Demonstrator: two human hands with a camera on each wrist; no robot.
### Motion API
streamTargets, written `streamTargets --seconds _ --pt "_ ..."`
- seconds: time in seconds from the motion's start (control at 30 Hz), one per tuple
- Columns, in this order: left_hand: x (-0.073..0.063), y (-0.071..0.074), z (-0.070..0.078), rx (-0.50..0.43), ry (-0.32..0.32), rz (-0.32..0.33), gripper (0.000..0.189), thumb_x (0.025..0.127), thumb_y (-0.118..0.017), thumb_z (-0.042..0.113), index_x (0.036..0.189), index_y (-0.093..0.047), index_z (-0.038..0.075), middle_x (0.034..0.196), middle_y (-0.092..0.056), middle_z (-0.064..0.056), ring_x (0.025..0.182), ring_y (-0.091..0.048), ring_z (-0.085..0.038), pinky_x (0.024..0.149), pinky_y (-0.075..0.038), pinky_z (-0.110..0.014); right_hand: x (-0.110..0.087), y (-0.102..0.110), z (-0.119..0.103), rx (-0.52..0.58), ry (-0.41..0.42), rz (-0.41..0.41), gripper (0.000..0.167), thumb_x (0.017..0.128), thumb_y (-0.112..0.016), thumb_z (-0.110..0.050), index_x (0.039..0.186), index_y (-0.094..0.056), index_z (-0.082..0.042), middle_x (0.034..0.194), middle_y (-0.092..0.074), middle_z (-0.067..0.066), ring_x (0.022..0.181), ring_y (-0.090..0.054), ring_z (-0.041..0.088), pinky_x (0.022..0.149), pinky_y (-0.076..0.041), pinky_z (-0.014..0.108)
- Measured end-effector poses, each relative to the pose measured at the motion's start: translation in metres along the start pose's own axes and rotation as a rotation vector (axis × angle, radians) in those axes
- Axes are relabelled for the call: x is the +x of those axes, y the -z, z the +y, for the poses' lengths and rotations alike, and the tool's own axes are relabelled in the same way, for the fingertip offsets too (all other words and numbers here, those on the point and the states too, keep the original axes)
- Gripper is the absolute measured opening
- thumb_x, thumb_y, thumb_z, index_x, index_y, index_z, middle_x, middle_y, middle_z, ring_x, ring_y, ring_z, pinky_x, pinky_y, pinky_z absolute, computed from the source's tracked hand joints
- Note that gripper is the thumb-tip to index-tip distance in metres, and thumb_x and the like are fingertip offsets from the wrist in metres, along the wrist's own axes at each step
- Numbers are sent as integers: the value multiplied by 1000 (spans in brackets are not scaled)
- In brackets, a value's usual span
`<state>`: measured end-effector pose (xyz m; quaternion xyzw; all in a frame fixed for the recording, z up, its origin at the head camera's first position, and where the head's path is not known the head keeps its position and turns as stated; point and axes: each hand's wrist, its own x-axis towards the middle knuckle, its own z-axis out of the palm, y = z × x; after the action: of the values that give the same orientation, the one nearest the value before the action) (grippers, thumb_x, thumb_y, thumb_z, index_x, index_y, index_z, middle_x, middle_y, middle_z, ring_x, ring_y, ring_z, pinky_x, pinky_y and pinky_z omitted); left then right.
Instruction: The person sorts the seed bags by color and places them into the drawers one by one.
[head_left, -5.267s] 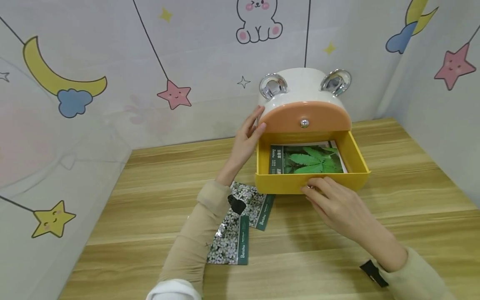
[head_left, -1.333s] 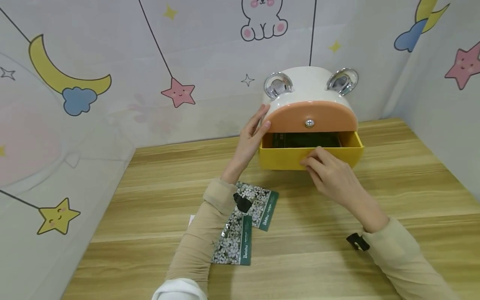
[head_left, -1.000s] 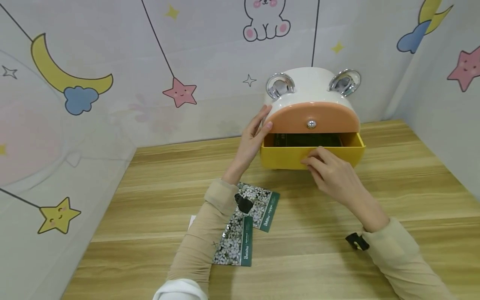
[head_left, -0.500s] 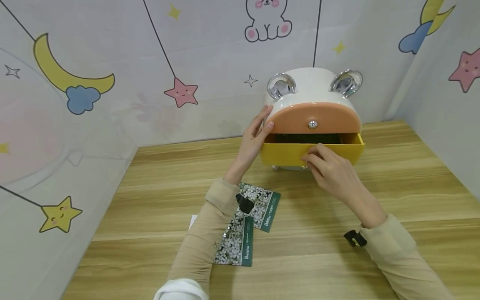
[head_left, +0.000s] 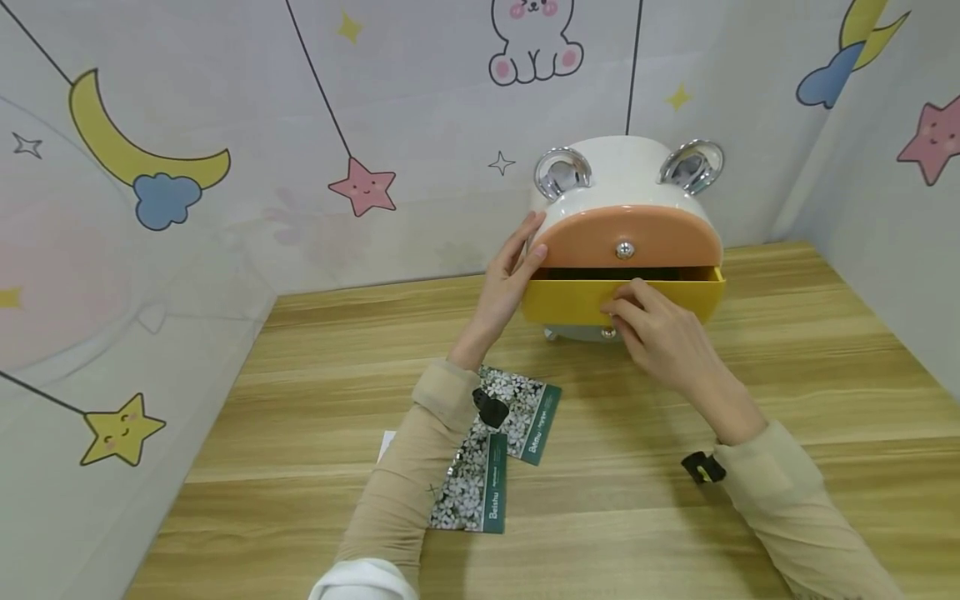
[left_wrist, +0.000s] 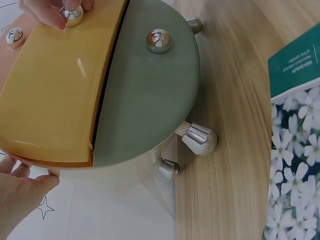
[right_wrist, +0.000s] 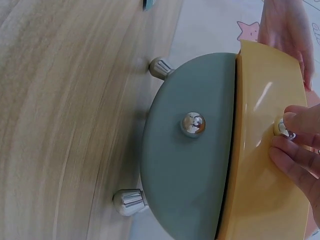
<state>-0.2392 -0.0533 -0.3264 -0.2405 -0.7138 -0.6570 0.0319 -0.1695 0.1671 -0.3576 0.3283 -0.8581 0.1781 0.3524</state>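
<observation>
A small rounded cabinet with silver ears stands at the back of the table. Its yellow middle drawer is pulled out a little, with a dark gap above its front. In the right wrist view my right hand pinches that drawer's silver knob between thumb and fingers. My left hand rests against the cabinet's left side, fingers extended. Above is the orange drawer, and below the grey-green drawer; both are pushed in. What lies inside the yellow drawer is too dark to tell.
Two flower-picture packets marked "Beishu" lie overlapping on the wooden table, partly under my left forearm. A white paper corner shows left of that arm. A printed wall cloth stands behind the cabinet.
The yellow drawer has slid back into the cabinet from far out, hiding the leaf-picture packet in it. My right hand has moved forward with its knob; my left hand keeps its place.
</observation>
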Motion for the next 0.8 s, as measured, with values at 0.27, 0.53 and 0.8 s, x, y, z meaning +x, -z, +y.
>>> streamTargets --seconds 0.27,0.53,0.8 --pt "4 0 -15 6 -23 12 47 101 -49 21 147 -41 25 161 -24 3 147 -21 -2 123 -21 -37 3 -2 3 -4 -22 -10 15 82 -70 2 96 -71 -4 99 -60 8 78 -60 20 54 -50 29" --pt "4 0 -15 5 -24 16 46 101 -49 22 147 -41 27 161 -24 5 146 -21 0 123 -21 -37 5 -4 5 -2 -35 -17 14 83 -71 1 96 -71 -3 100 -59 8 78 -59 20 55 -50 30" --pt "3 -1 -8 -13 -1 7 48 101 -47 18 148 -39 19 161 -23 3 149 -19 -6 123 -19 -35 7 -6 6 -3 -64 -14 13 84 -69 0 97 -71 -3 99 -59 8 76 -56 20 54 -47 30"
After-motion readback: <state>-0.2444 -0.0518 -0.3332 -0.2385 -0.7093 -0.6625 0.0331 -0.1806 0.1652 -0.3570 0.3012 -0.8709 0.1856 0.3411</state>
